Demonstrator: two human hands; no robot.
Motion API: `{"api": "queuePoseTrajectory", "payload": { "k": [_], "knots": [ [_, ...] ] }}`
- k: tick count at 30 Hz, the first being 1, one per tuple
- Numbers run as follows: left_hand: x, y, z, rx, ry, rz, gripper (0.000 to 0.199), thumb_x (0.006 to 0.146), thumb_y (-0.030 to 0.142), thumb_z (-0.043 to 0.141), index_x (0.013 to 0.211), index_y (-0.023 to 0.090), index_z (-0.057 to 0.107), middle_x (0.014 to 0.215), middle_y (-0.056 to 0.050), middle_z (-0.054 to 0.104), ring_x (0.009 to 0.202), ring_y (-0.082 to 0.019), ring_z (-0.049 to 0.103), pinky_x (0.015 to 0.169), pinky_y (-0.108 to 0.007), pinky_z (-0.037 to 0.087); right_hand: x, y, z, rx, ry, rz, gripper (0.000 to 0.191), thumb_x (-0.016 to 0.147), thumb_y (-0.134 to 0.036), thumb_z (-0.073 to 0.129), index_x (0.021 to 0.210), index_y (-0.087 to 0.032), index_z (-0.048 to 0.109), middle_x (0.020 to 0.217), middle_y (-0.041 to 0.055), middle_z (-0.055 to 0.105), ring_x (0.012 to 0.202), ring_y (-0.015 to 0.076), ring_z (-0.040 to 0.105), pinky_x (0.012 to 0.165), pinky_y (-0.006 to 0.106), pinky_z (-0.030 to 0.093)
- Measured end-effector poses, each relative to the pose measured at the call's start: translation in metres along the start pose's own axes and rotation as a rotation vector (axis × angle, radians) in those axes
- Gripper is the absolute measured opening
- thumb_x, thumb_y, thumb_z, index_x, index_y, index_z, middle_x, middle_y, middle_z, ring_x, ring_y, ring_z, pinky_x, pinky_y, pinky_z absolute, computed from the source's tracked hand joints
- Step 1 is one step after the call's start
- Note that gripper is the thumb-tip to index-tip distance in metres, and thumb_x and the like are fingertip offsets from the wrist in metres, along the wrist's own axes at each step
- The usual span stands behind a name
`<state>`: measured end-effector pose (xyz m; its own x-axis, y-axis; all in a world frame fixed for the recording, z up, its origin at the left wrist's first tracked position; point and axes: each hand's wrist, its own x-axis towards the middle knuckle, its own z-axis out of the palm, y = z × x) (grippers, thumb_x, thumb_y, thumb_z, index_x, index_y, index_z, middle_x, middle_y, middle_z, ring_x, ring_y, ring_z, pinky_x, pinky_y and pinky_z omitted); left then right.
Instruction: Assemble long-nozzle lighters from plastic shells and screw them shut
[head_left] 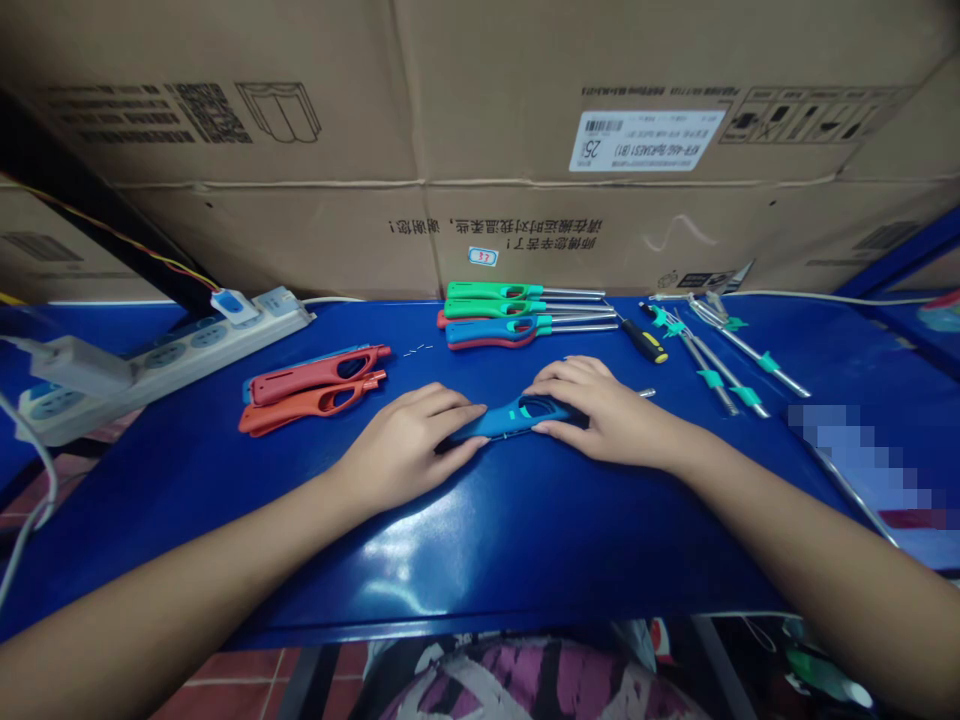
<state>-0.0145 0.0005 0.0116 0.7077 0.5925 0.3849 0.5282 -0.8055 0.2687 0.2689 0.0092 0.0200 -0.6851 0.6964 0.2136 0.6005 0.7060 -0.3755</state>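
A blue lighter body [499, 420] lies across the middle of the blue table, between my hands. My left hand [409, 440] pinches its left end between thumb and fingers. Around its right part, by the looped opening, my right hand [600, 410] is closed, and a metal tip shows just beyond that hand. Behind them is a stack of green, red and blue lighters [491, 330] with metal tubes pointing right. Red and orange handle shells [307, 400] lie to the left. A black and yellow screwdriver [645, 340] is behind my right hand.
Metal tubes with green pieces [720, 365] lie at the right. A white power strip [172, 365] with plugs and cables stands at the left. A cardboard sheet [300, 230] rises behind the blue table [337, 570]. Tiny pins [418, 350] lie near the shells.
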Motion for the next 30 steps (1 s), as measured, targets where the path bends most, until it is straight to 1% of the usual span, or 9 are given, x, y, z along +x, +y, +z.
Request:
{"api": "queuePoseTrajectory", "payload": {
  "k": [9, 13, 17, 19, 21, 23, 26, 30],
  "knots": [
    [0.0010, -0.0005, -0.0008, -0.032, -0.032, -0.023, 0.031, 0.096, 0.035, 0.063, 0.119, 0.016, 0.070, 0.102, -0.011, 0.072, 0.094, -0.023, 0.066, 0.084, -0.039, 0.057, -0.0003, 0.0014, 0.0021, -0.007, -0.007, -0.016, 0.030, 0.095, -0.037, 0.062, 0.123, -0.024, 0.062, 0.117, 0.0091, 0.065, 0.112, 0.0260, 0.058, 0.105, 0.049, 0.036],
    [0.0014, -0.0004, 0.0001, -0.048, -0.051, -0.058, 0.031, 0.095, 0.036, 0.065, 0.119, 0.016, 0.070, 0.102, -0.010, 0.071, 0.093, -0.023, 0.066, 0.083, -0.038, 0.057, -0.0001, 0.0020, 0.0041, -0.022, -0.008, -0.001, 0.031, 0.096, -0.039, 0.062, 0.122, -0.023, 0.063, 0.116, 0.0096, 0.065, 0.111, 0.0262, 0.059, 0.102, 0.048, 0.040],
    [0.0009, 0.0032, 0.0011, 0.062, -0.067, -0.003, 0.031, 0.096, 0.032, 0.063, 0.120, 0.013, 0.069, 0.100, -0.010, 0.071, 0.092, -0.024, 0.065, 0.081, -0.038, 0.058, -0.0002, 0.0008, 0.0046, -0.108, -0.039, -0.005, 0.035, 0.096, -0.040, 0.061, 0.126, -0.020, 0.063, 0.114, 0.0108, 0.064, 0.107, 0.0269, 0.060, 0.096, 0.046, 0.042],
    [0.0005, 0.0050, 0.0021, 0.144, -0.064, 0.036, 0.031, 0.096, 0.028, 0.062, 0.120, 0.010, 0.068, 0.099, -0.012, 0.071, 0.091, -0.025, 0.066, 0.078, -0.038, 0.059, 0.0000, 0.0000, 0.0034, -0.171, -0.062, -0.031, 0.037, 0.097, -0.039, 0.059, 0.128, -0.018, 0.062, 0.114, 0.0120, 0.065, 0.105, 0.0273, 0.060, 0.095, 0.046, 0.043],
    [0.0005, 0.0051, 0.0037, 0.180, -0.051, 0.065, 0.032, 0.096, 0.026, 0.060, 0.120, 0.007, 0.067, 0.099, -0.013, 0.071, 0.090, -0.026, 0.066, 0.076, -0.039, 0.059, 0.0002, -0.0002, 0.0013, -0.226, -0.072, -0.068, 0.037, 0.097, -0.037, 0.058, 0.128, -0.016, 0.063, 0.114, 0.0130, 0.066, 0.104, 0.0279, 0.061, 0.095, 0.047, 0.043],
    [0.0008, 0.0033, 0.0052, 0.144, -0.026, 0.076, 0.032, 0.097, 0.026, 0.059, 0.122, 0.008, 0.066, 0.100, -0.013, 0.071, 0.090, -0.025, 0.066, 0.078, -0.039, 0.059, 0.0005, 0.0001, -0.0010, -0.260, -0.062, -0.108, 0.034, 0.098, -0.035, 0.056, 0.124, -0.015, 0.065, 0.111, 0.0131, 0.068, 0.101, 0.0276, 0.063, 0.094, 0.046, 0.043],
    [0.0013, -0.0005, 0.0061, 0.028, 0.000, 0.064, 0.029, 0.100, 0.027, 0.056, 0.121, 0.010, 0.065, 0.102, -0.012, 0.072, 0.092, -0.023, 0.067, 0.083, -0.037, 0.058, 0.0003, 0.0000, -0.0037, -0.270, -0.018, -0.155, 0.030, 0.102, -0.034, 0.049, 0.113, -0.015, 0.069, 0.103, 0.0113, 0.071, 0.094, 0.0246, 0.065, 0.093, 0.044, 0.042],
    [0.0009, -0.0017, 0.0032, -0.061, -0.002, 0.055, 0.024, 0.102, 0.027, 0.053, 0.115, 0.011, 0.065, 0.098, -0.011, 0.071, 0.088, -0.021, 0.065, 0.080, -0.035, 0.056, -0.0011, -0.0039, -0.0047, -0.284, 0.041, -0.203, 0.031, 0.104, -0.033, 0.045, 0.102, -0.015, 0.070, 0.092, 0.0078, 0.074, 0.085, 0.0209, 0.066, 0.091, 0.041, 0.041]
  ]
}}
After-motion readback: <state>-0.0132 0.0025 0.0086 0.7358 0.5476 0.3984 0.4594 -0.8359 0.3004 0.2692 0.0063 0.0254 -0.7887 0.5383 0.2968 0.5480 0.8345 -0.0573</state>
